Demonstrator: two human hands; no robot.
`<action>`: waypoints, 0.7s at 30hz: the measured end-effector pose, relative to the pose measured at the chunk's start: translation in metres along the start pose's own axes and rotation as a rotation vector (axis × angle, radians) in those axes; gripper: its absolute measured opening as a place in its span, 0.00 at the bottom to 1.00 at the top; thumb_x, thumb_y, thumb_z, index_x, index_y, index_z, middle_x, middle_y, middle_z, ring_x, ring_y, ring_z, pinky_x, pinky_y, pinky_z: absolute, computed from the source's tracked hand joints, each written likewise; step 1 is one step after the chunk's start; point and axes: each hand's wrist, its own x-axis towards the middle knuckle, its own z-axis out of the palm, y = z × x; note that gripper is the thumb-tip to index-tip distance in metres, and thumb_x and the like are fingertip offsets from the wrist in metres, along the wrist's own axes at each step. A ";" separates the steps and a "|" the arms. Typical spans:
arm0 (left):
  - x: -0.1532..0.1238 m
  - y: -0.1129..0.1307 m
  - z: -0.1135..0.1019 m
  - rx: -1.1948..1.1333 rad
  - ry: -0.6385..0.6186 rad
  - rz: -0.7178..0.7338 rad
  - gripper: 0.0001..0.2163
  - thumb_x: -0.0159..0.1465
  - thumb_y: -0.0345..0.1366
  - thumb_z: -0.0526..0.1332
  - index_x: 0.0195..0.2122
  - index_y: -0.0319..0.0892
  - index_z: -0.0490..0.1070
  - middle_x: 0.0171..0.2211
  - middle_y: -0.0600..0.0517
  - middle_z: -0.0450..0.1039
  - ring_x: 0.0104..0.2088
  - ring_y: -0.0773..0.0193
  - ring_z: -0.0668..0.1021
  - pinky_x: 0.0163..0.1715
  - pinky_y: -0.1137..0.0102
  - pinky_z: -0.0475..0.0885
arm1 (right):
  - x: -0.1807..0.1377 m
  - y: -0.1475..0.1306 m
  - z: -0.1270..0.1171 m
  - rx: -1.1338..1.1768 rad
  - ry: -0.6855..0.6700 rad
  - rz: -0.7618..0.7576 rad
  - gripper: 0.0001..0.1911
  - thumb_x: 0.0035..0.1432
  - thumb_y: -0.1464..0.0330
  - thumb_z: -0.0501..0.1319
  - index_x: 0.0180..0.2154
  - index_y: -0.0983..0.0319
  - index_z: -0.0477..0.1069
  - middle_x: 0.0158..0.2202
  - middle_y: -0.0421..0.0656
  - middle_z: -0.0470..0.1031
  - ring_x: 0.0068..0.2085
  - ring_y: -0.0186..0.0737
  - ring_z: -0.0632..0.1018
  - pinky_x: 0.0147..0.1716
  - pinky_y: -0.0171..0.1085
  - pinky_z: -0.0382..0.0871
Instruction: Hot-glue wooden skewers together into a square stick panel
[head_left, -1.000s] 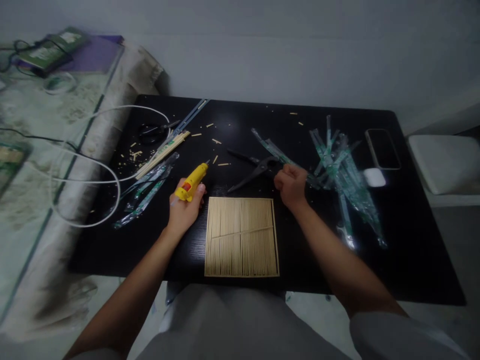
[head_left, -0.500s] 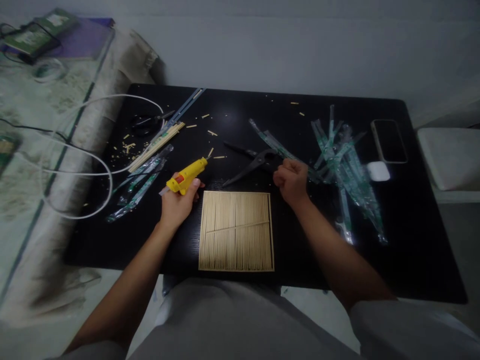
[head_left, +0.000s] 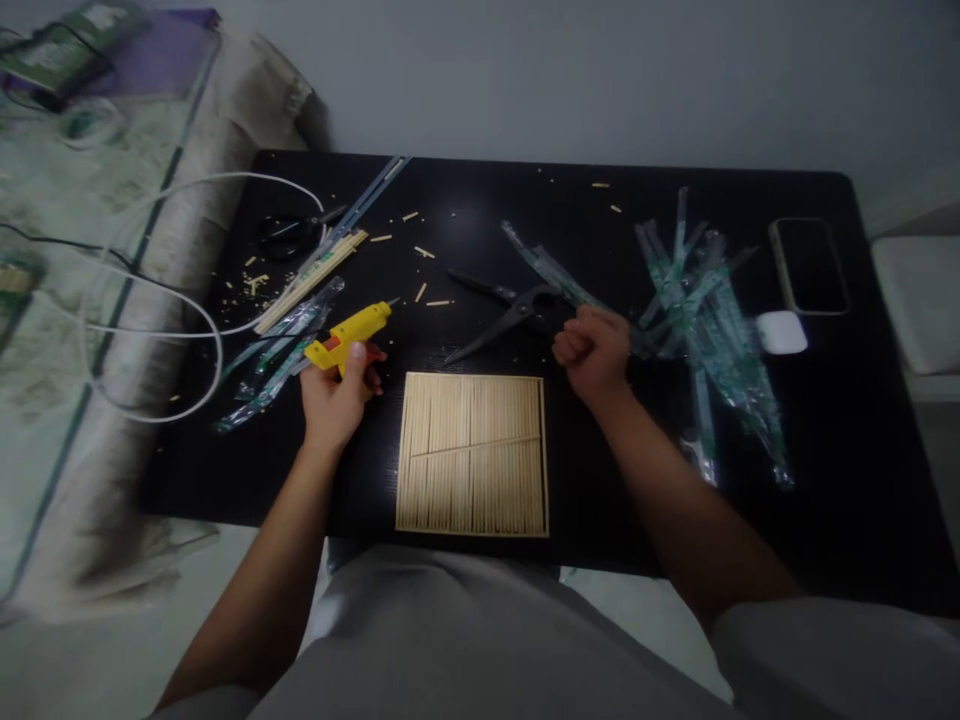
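Roughly centre-left: yellow glue gun (head_left: 349, 335) gripped in left hand (head_left: 334, 395), fingers wrapped round handle. Nozzle points away from body, clear of stick mat (head_left: 472, 455), probably to keep tip off finished surface. Mat lies flat at near edge of black table (head_left: 825, 450), one thin stick slanting across it. Right hand (head_left: 592, 350) curled in tight fist just past mat's far right corner, beside black pliers (head_left: 510, 310); contents of fist, cannot tell. Wrapper pile (head_left: 705, 310) right, within reach. Bare sticks (head_left: 311, 282), white cord (head_left: 187, 330) left. Phone (head_left: 810, 265) far right.
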 end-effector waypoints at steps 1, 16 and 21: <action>-0.002 0.000 -0.003 0.010 0.000 -0.003 0.27 0.66 0.62 0.62 0.33 0.39 0.76 0.26 0.51 0.76 0.19 0.70 0.73 0.19 0.74 0.71 | 0.000 0.000 0.000 0.013 0.001 0.004 0.28 0.40 0.69 0.67 0.18 0.58 0.43 0.14 0.29 0.41 0.15 0.24 0.46 0.15 0.31 0.42; -0.096 -0.003 -0.083 0.276 -0.187 -0.202 0.25 0.67 0.59 0.62 0.32 0.39 0.79 0.19 0.52 0.71 0.19 0.66 0.73 0.19 0.73 0.70 | 0.000 0.001 -0.002 -0.084 -0.011 -0.039 0.35 0.46 0.64 0.73 0.18 0.58 0.42 0.15 0.29 0.40 0.16 0.25 0.45 0.14 0.31 0.42; -0.132 -0.007 -0.110 0.368 -0.298 -0.173 0.21 0.67 0.56 0.62 0.37 0.40 0.79 0.25 0.50 0.78 0.23 0.62 0.77 0.21 0.71 0.72 | -0.001 0.001 0.001 -0.074 -0.006 -0.062 0.33 0.47 0.66 0.72 0.18 0.58 0.44 0.14 0.29 0.41 0.15 0.24 0.45 0.15 0.32 0.40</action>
